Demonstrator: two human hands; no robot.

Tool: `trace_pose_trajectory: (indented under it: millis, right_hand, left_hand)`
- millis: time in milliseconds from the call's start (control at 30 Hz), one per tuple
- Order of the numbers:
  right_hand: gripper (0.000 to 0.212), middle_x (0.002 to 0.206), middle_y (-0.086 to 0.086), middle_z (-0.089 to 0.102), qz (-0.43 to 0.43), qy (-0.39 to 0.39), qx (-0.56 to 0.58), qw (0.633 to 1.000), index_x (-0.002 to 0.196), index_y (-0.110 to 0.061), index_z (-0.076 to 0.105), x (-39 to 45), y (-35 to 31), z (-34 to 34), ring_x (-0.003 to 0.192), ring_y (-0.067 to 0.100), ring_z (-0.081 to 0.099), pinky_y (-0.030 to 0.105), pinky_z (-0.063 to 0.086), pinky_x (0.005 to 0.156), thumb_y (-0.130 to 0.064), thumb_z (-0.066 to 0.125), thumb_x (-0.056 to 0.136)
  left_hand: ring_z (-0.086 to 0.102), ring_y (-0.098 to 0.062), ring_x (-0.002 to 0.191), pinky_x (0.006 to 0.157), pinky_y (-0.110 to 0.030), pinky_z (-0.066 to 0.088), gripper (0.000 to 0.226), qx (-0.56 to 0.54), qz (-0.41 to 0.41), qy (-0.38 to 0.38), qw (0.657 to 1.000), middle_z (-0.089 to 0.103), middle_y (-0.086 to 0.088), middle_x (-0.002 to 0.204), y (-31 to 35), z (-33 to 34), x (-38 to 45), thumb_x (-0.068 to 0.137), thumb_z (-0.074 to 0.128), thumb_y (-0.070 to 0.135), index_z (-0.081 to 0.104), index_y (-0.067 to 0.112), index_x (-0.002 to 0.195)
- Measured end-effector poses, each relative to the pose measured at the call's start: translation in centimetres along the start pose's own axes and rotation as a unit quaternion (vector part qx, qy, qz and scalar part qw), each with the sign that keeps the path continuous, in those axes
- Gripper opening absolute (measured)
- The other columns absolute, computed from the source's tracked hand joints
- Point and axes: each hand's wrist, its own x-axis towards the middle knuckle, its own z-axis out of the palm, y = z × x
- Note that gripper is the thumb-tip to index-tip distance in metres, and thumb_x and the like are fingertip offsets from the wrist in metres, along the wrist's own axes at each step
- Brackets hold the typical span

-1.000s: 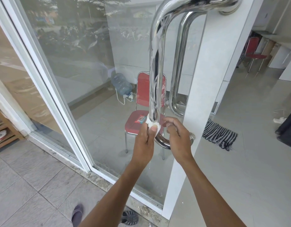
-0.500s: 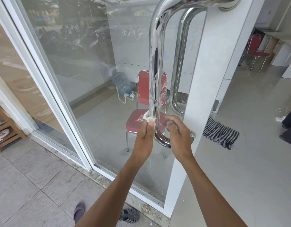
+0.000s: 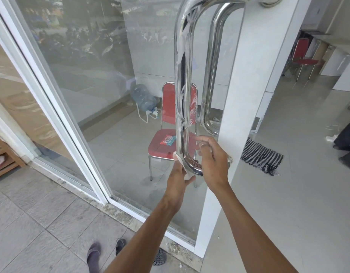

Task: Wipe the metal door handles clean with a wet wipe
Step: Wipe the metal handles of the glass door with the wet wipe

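**A:** Where are you standing?

**B:** On a grey tiled floor (image 3: 42, 223) outside a glass door with a white frame (image 3: 225, 154). Go near to far: your forearms rise from six o'clock, and dark sandals (image 3: 121, 251) lie on the tiles just below them.

**A:** What are your hands doing?

**B:** Your left hand (image 3: 179, 180) presses a white wet wipe (image 3: 185, 168) against the lower bend of the near metal handle (image 3: 183, 85). Its fingers pinch the wipe round the tube. Your right hand (image 3: 213, 162) sits just beside it at three o'clock of the bend, fingers loosely curled. Whether they grip the handle's short bottom leg or a fold of wipe, I cannot tell.

**A:** How does the handle lie from there?

**B:** Its long axis is upright. It runs from your left hand straight towards twelve o'clock, then curves right into the frame at the top. White smears show along the tube above your hand. Your left hand is nearer the tube, so I judge an upward stroke would fall to it.

**A:** And beyond?

**B:** A second handle (image 3: 210, 75) stands behind the glass, at one o'clock of your hands, also upright and untouched. Farther in, a red chair (image 3: 170, 123) with a small packet (image 3: 168, 139) on its seat, a water jug (image 3: 142, 99), and a striped mat (image 3: 260, 156).
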Motion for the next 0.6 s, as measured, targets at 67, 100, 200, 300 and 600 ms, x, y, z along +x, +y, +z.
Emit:
trace_pose_trajectory:
  millis: [67,100,200,300,600]
  right_hand:
    - [0.034,0.102,-0.026,0.069,0.001,0.003,-0.002,1.0,0.102,-0.032,0.07,0.0,0.1,0.0,0.1,0.01,0.067,0.027,0.049,0.089,-0.032,0.04,0.086]
    - [0.034,0.103,-0.023,0.069,-0.001,0.005,-0.003,1.0,0.102,-0.031,0.07,0.0,0.1,0.0,0.099,0.012,0.068,0.03,0.051,0.09,-0.032,0.041,0.086]
    - [0.033,0.103,-0.013,0.071,-0.012,0.011,0.001,1.0,0.103,-0.028,0.071,0.0,0.3,0.1,0.098,0.014,0.067,0.041,0.053,0.093,-0.029,0.041,0.087]
    - [0.031,0.098,-0.009,0.072,-0.016,0.017,0.008,1.0,0.101,-0.029,0.071,0.1,0.4,0.2,0.098,0.014,0.067,0.045,0.053,0.093,-0.027,0.043,0.089]
    - [0.029,0.09,-0.011,0.071,-0.022,0.014,0.004,1.0,0.096,-0.037,0.069,0.0,0.3,0.1,0.093,0.008,0.066,0.039,0.054,0.091,-0.03,0.042,0.087]
  left_hand:
    - [0.06,-0.016,0.122,0.106,-0.046,0.047,0.053,0.03,0.031,0.01,0.999,0.068,-0.005,0.126,0.6,0.1,-0.1,0.106,0.019,0.046,0.054,0.022,0.137]
    - [0.061,-0.014,0.12,0.107,-0.044,0.046,0.054,0.051,0.059,0.013,0.997,0.067,-0.001,0.125,0.9,0.1,0.0,0.104,0.018,0.052,0.053,0.026,0.137]
    - [0.052,-0.007,0.124,0.113,-0.034,0.038,0.059,0.125,0.176,0.0,0.976,0.055,0.003,0.134,2.3,-0.1,0.3,0.096,0.02,0.062,0.045,0.03,0.139]
    - [0.05,-0.002,0.083,0.079,-0.02,0.045,0.024,0.179,0.283,-0.002,0.942,0.054,0.004,0.096,2.9,-0.4,0.9,0.104,0.032,0.04,0.046,0.023,0.114]
    - [0.059,-0.023,0.084,0.073,-0.043,0.053,0.017,0.25,0.316,0.056,0.914,0.06,-0.006,0.099,1.7,0.2,0.3,0.102,0.047,0.03,0.033,0.038,0.105]
